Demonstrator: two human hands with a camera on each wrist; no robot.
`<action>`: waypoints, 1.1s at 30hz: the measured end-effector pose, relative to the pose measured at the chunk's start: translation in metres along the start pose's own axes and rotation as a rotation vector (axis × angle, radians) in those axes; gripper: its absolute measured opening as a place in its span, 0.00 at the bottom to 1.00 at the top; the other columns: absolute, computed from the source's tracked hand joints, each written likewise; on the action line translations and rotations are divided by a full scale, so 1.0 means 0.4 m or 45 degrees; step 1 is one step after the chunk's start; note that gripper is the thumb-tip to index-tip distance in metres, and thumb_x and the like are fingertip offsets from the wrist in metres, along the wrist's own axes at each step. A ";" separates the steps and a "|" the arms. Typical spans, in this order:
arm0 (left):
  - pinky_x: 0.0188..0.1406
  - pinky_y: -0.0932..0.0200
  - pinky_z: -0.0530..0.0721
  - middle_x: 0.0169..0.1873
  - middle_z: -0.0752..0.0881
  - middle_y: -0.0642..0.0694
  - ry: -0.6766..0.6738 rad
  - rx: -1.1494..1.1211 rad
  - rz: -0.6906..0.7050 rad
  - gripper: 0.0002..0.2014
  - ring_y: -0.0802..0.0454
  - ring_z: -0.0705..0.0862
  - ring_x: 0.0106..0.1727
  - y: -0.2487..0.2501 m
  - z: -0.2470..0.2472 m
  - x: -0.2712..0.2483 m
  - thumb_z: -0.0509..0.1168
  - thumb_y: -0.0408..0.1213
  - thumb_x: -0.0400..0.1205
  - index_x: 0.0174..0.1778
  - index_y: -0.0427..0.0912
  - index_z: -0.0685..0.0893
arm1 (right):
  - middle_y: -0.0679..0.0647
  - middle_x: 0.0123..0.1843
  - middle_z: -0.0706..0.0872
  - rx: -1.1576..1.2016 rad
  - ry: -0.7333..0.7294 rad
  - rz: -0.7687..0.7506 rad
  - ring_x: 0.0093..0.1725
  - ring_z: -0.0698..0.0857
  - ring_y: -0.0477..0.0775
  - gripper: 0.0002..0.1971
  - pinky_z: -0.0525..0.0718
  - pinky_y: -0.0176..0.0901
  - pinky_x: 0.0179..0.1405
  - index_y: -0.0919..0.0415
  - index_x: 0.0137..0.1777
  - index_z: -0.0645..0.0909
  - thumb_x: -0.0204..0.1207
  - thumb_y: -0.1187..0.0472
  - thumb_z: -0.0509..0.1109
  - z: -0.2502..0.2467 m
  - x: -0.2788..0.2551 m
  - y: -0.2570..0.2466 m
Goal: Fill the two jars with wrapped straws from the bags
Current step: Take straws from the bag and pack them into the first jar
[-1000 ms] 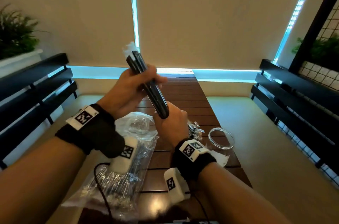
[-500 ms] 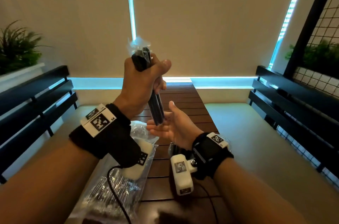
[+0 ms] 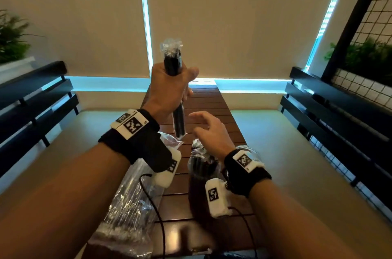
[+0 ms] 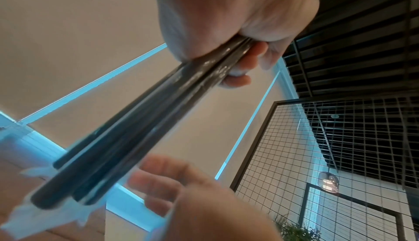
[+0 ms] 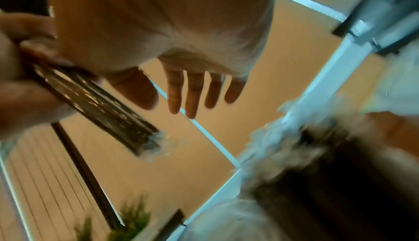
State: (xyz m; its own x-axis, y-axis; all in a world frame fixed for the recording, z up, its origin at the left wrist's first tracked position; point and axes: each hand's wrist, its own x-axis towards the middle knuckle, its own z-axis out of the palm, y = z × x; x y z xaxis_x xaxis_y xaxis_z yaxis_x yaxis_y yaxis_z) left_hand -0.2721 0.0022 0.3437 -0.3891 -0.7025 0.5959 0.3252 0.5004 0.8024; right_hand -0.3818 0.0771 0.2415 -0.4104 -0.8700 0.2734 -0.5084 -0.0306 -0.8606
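Bundle of wrapped black straws gripped upright by left hand, right hand held open-fingered below, above slatted table.

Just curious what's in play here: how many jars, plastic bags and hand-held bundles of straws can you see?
Jars: 2, a jar of straws and a glass jar, mostly hidden
Plastic bag: 1
Bundle of straws: 1, gripped by the left hand
Total: 4
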 end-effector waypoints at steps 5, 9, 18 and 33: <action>0.31 0.48 0.80 0.11 0.72 0.52 -0.019 0.000 -0.088 0.20 0.54 0.72 0.12 -0.070 0.013 -0.016 0.70 0.29 0.80 0.23 0.44 0.75 | 0.58 0.87 0.49 -0.812 -0.451 0.138 0.86 0.48 0.66 0.53 0.50 0.74 0.81 0.38 0.84 0.50 0.63 0.47 0.78 -0.022 -0.010 0.101; 0.29 0.51 0.79 0.13 0.71 0.51 -0.020 -0.040 -0.204 0.19 0.53 0.71 0.15 -0.139 0.029 -0.062 0.70 0.29 0.80 0.23 0.44 0.75 | 0.57 0.77 0.67 -0.771 -0.462 0.276 0.71 0.77 0.66 0.49 0.80 0.57 0.69 0.39 0.81 0.57 0.63 0.47 0.81 -0.012 -0.023 0.168; 0.27 0.53 0.82 0.15 0.73 0.48 0.185 -0.020 -0.327 0.15 0.53 0.74 0.16 -0.243 0.044 -0.096 0.71 0.31 0.80 0.28 0.39 0.75 | 0.57 0.82 0.62 -0.831 -0.480 0.262 0.75 0.74 0.63 0.59 0.79 0.58 0.71 0.47 0.83 0.53 0.55 0.37 0.82 -0.013 0.005 0.194; 0.24 0.59 0.78 0.13 0.71 0.54 0.721 -0.236 -0.539 0.13 0.55 0.70 0.15 -0.313 0.022 -0.055 0.71 0.32 0.79 0.30 0.44 0.76 | 0.53 0.55 0.86 -0.724 0.052 0.253 0.54 0.87 0.60 0.28 0.86 0.50 0.53 0.44 0.65 0.71 0.66 0.39 0.74 0.057 -0.006 0.235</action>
State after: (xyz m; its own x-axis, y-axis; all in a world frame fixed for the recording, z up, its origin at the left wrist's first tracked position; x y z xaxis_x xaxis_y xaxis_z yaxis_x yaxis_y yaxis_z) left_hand -0.3118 -0.0405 0.2304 -0.0250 -0.9959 0.0871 0.4061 0.0695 0.9112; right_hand -0.4113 0.0651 0.1502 -0.5618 -0.8123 0.1570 -0.7396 0.4080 -0.5353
